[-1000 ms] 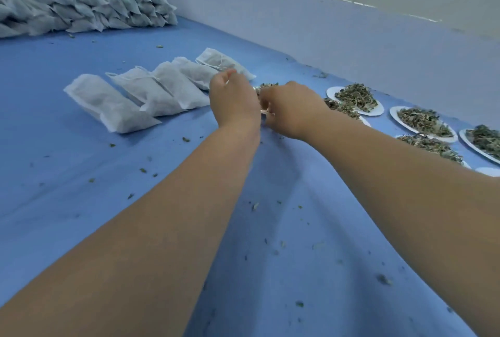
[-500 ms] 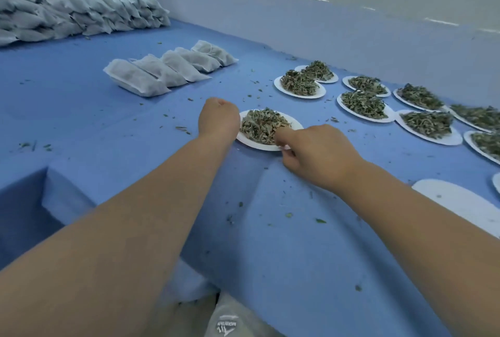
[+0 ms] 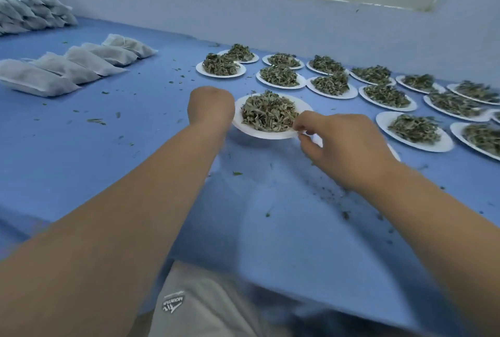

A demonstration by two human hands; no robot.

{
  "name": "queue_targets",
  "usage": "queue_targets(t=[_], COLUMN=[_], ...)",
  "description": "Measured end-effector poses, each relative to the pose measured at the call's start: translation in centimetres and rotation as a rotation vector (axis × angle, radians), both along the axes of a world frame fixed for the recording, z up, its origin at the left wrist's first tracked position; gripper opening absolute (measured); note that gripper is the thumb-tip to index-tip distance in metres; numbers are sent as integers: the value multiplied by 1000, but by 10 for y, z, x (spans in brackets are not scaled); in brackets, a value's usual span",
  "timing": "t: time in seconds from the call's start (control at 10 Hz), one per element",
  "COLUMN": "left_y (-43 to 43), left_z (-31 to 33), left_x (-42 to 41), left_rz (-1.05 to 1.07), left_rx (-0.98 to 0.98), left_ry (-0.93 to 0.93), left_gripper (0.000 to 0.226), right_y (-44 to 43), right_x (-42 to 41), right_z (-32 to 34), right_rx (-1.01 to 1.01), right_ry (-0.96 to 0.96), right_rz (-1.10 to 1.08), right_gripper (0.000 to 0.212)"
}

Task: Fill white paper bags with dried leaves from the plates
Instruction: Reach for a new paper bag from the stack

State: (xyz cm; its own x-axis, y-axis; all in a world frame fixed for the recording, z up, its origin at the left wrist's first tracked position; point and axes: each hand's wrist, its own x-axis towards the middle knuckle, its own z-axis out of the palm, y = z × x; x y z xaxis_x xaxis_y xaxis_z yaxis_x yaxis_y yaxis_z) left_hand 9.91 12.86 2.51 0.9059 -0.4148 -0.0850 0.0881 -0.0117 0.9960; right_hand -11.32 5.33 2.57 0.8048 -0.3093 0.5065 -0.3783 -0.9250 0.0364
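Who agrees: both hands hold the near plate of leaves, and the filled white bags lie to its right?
Wrong side: the head view shows the filled white bags lying left of the near plate, which the left hand and right hand do hold.

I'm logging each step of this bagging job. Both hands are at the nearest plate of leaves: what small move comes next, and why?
Probably draw the plate toward the near edge of the table. The right hand pinches its near rim, the left hand sits at its left side, fingers hidden, and the leaves lie heaped on it.
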Motion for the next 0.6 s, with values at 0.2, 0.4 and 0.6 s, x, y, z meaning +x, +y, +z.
queue_targets(t=[0.2,0.4,0.6], left_y=[-52,-83,-74], left_z=[-4,-19,-18], left_x=[-63,-105,-119], left_rz=[-222,-323,-291], left_rx=[73,179,189], left_ry=[-157,-196,-336], left_gripper=[10,14,17], right_y=[-13,-21,-34], right_x=[-91,-139,-146], right_z=[-2,-17,-26], right_rx=[64,132,292], right_ry=[-46,7,44], right_rz=[-221,-332,-308], right_gripper=[18,29,35])
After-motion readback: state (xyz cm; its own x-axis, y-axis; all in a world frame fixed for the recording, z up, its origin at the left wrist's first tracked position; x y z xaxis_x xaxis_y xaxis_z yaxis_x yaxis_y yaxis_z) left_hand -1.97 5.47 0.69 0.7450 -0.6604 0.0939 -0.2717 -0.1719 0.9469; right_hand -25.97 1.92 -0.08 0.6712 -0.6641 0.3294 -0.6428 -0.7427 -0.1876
